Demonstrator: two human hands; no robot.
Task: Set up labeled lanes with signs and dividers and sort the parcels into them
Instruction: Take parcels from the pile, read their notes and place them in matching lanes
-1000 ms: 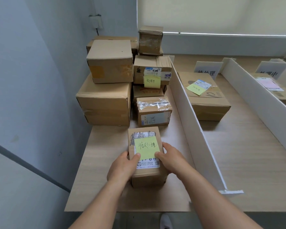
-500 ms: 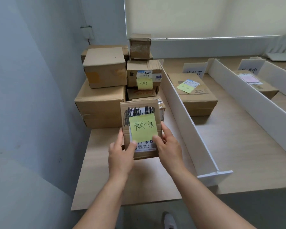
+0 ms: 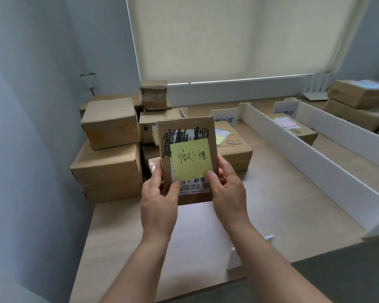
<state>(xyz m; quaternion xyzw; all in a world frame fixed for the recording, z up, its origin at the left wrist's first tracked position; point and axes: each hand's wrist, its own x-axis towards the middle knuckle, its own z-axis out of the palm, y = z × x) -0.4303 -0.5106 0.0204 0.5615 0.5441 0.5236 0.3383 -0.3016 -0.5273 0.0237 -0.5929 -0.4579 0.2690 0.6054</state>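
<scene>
Both hands clamp my small parcel [image 3: 187,158] upright above the table's near-left corner, left hand [image 3: 159,199] and right hand [image 3: 228,193] at its lower sides. Its lane sign [image 3: 224,117] lies ahead-right, nearer my right hand, I judge.

Brown parcel [image 3: 187,162], yellow-green note [image 3: 191,159], black scribbles; white dividers [image 3: 311,158].

wood table [image 3: 293,193], stacked boxes [image 3: 106,169], white dividers [image 3: 315,158], signs [image 3: 224,118]
</scene>
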